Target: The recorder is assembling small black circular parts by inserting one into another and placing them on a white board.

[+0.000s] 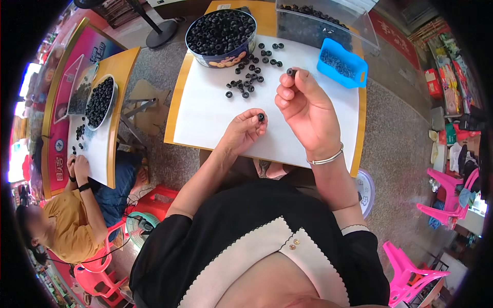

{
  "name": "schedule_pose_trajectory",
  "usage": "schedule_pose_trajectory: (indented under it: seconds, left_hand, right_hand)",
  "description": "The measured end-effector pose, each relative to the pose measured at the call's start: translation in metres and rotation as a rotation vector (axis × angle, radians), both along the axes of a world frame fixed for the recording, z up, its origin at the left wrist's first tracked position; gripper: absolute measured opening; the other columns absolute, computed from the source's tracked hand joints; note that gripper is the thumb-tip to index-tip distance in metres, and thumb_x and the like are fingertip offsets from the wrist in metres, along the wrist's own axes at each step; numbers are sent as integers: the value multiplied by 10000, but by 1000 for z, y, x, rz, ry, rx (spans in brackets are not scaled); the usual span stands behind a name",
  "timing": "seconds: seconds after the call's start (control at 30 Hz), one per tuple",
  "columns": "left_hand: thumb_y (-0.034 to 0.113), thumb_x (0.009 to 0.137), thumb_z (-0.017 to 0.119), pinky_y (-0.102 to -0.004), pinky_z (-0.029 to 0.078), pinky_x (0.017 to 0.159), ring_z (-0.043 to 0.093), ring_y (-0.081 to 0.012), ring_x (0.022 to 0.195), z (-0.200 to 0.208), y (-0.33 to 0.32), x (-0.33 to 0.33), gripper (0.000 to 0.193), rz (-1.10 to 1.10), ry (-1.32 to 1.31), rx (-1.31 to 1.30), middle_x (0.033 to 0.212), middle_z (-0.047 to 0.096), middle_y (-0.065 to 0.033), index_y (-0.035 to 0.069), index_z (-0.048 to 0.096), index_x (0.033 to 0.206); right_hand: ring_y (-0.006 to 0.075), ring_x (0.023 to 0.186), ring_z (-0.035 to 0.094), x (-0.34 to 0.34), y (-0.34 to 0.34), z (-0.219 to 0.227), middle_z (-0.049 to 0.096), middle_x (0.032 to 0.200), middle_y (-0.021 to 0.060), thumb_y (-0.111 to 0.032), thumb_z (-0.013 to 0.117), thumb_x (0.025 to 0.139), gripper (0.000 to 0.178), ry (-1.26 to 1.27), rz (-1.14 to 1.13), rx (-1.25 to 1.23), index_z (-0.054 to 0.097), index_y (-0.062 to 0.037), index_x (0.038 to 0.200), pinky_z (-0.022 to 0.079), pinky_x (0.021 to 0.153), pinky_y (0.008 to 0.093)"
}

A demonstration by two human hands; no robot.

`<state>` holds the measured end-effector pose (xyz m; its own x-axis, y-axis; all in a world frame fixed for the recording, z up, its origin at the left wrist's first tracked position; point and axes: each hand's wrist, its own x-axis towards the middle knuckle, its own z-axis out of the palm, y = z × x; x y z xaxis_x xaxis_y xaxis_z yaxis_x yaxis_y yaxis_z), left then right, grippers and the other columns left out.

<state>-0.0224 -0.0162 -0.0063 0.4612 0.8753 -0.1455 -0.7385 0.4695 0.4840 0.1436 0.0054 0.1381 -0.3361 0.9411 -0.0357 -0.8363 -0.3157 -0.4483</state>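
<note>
Over the near part of the white-topped table (205, 123), my left hand (240, 132) pinches a small black ring-shaped part (261, 117) between thumb and fingers. My right hand (312, 115), a silver bangle at its wrist, is raised higher and grips another small black part (291, 73) at its fingertips. Loose black parts (250, 77) of the same kind lie scattered beyond my left hand. Behind them a round tub (221, 60) is heaped with more. A blue plastic basket (360, 77) beyond my right hand holds many tiny dark pieces, too small to name.
A clear plastic bin (318, 25) with dark parts stands at the far right of the table. To the left, a co-worker in a mustard shirt (74, 226) sits at another table (123, 77) with a bowl of black parts (101, 102). Pink plastic chairs (411, 272) stand at right.
</note>
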Motion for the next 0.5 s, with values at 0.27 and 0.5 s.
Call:
schedule_pose_trajectory:
  seconds: [0.27,0.5]
  left_hand:
    - [142,869,638,-242,495,709,585,-126,790,44,-1,9,250,32,-112,-66,930,608,-75,16,562,1071]
    - [136,882,617,-254,506,738,601,-127,797,82,6,14,245,87,9,19,944,628,-80,16,569,1089]
  right_hand:
    - [134,737,509,3,-10,-10,578,853,62,-114,616,879,115,-103,-89,-32,590,-35,959,426,662,267]
    - [128,732,564,2,-19,-14,625,872,85,-16,616,835,145,-413,-248,140,588,9,976,471,691,253]
